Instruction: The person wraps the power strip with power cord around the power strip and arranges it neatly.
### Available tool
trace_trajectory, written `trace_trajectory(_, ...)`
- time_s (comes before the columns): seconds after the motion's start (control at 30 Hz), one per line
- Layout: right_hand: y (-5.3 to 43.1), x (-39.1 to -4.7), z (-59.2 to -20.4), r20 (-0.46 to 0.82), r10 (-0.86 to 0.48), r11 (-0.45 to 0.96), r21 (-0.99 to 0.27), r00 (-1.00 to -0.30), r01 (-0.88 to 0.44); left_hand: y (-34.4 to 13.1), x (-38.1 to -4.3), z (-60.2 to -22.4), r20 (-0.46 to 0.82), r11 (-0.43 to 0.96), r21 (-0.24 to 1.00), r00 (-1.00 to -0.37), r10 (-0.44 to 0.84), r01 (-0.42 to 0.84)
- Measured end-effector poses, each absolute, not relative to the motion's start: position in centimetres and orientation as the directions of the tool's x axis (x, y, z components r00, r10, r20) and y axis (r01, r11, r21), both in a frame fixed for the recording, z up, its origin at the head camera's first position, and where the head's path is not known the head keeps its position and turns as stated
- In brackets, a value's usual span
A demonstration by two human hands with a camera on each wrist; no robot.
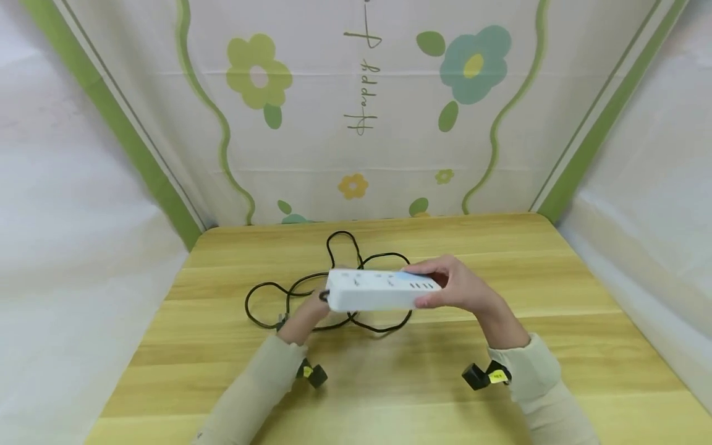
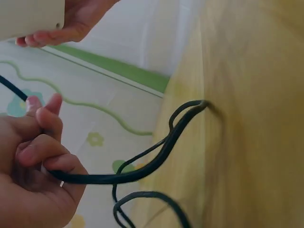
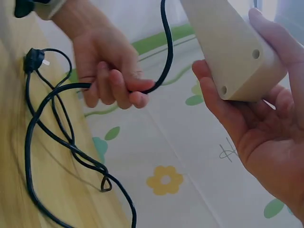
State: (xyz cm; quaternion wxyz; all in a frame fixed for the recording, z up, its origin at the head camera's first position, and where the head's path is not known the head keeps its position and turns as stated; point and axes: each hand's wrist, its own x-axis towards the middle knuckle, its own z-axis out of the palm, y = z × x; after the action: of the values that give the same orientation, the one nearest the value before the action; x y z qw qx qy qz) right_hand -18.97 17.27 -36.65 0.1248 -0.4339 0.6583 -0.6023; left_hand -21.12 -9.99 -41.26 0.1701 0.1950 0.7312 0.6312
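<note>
A white power strip (image 1: 364, 292) is held up above the wooden table, its sockets and a row of USB ports showing in the head view. My right hand (image 1: 461, 287) grips its right end, thumb and fingers on opposite sides. Below the strip's other end, my left hand (image 2: 38, 175) curls its fingers round the black cord (image 2: 102, 179); in the head view the strip hides most of that hand. From there the cord falls in loose loops onto the table. Its black plug (image 3: 34, 61) lies on the tabletop, prongs showing, near the left forearm.
The wooden table (image 1: 389, 395) reaches back to a hanging cloth (image 1: 311, 142) printed with flowers. White sheeting hangs on both sides. Each wrist wears a small black camera (image 1: 476, 376) on a strap.
</note>
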Motion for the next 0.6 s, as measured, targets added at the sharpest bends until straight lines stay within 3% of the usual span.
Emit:
trace_trajectory(0.1, 16.8, -18.6, -37.1, 0.339, -0.775, -0.050, -0.874, -0.533, -0.483, -11.0, -21.7, -40.3, 0.007, 0.206, 0.968, -0.844, 0.536, 0.140)
trace_trajectory(0.17, 16.5, -18.3, -37.3, 0.300, -0.794, 0.040, -0.843, -0.529, -0.537, -11.4, -22.2, -39.5, -0.032, 0.338, 0.925, -0.850, 0.525, 0.174)
trace_trajectory(0.3, 15.6, -17.5, -37.8, 0.200, -0.823, 0.213, -0.758, -0.531, -0.616, -12.1, -22.4, -37.5, 0.042, 0.508, 0.784, -0.848, 0.529, 0.356)
trace_trajectory(0.4, 15.1, -17.3, -38.2, 0.144, -0.818, 0.304, -0.713, -0.557, -0.631, -12.1, -21.7, -35.8, 0.131, 0.583, 0.662, -0.838, 0.529, 0.471)
trace_trajectory(0.6, 14.9, -17.6, -38.9, 0.052, -0.739, 0.457, -0.694, -0.672, -0.556, -11.2, -18.9, -33.1, 0.227, 0.677, 0.500, -0.836, 0.500, 0.540)
